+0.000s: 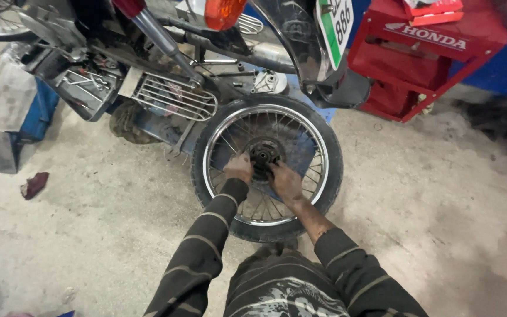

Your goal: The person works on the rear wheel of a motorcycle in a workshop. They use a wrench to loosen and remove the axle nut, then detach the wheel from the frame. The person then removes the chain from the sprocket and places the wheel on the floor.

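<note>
Both hands meet at the dark, greasy metal hub [263,155] in the middle of a spoked motorcycle wheel [267,167]. The left hand [239,168] presses against the hub's left side with fingers curled onto it; the right hand [284,179] sits at its lower right, fingers bent around the hub's edge. Each grip looks closed on the hub, though the fingertips are partly hidden among the thin silver spokes [300,138]. Both hands are smeared with dark grease, and the arms wear dark sleeves with pale stripes [206,240].

The wheel has a black rubber tyre [333,147] and a shiny chrome rim. It stands upright on the grey, dusty concrete floor [118,223], leaning towards the rear of a motorcycle [165,35] behind it. A silver wire rack [174,97] juts out just left of the wheel's top. An orange indicator lens [224,12] and a black mudguard [291,41] hang above the wheel. A red metal tool trolley [423,53] stands to the upper right, well apart from the hands. A small reddish rag [34,184] lies on the floor far to the left.
</note>
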